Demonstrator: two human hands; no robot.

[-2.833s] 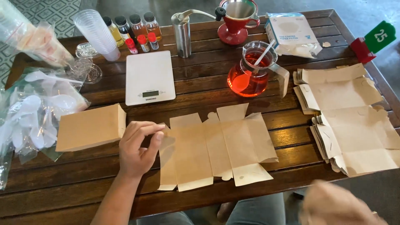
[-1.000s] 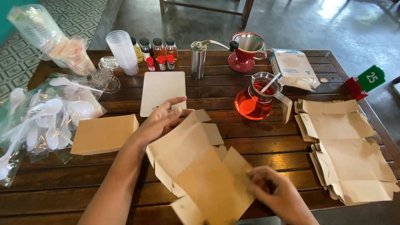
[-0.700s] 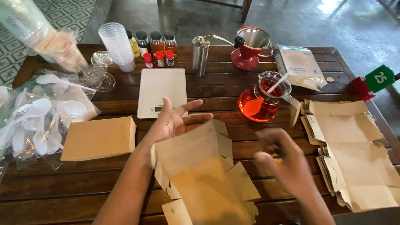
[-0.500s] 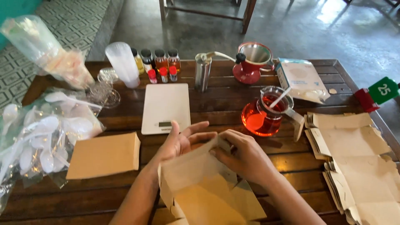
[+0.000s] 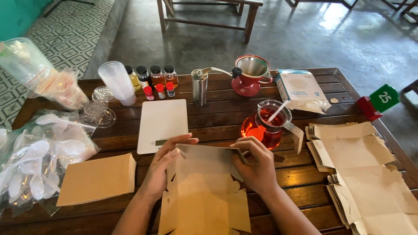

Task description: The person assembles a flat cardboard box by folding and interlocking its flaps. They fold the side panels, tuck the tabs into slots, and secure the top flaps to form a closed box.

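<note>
Both of my hands hold a flat brown cardboard box blank [image 5: 202, 187] upright over the near edge of the wooden table [image 5: 217, 117]. My left hand [image 5: 163, 167] grips its upper left edge with the fingers curled over the top. My right hand [image 5: 257, 165] pinches the upper right corner. The blank's lower flaps hang toward me.
A stack of brown folded pieces [image 5: 98, 178] lies at left, beside a bag of white plastic spoons [image 5: 35, 161]. More flat blanks [image 5: 365, 169] are piled at right. Behind stand a white scale [image 5: 162, 124], a glass pitcher of red liquid [image 5: 265, 126], a metal grinder [image 5: 200, 87], a red dripper [image 5: 250, 78], small bottles [image 5: 152, 78] and plastic cups [image 5: 115, 80].
My left hand picked a blank off the table and raised it. My right hand came in and took its upper right corner; both hands now hold it upright.
</note>
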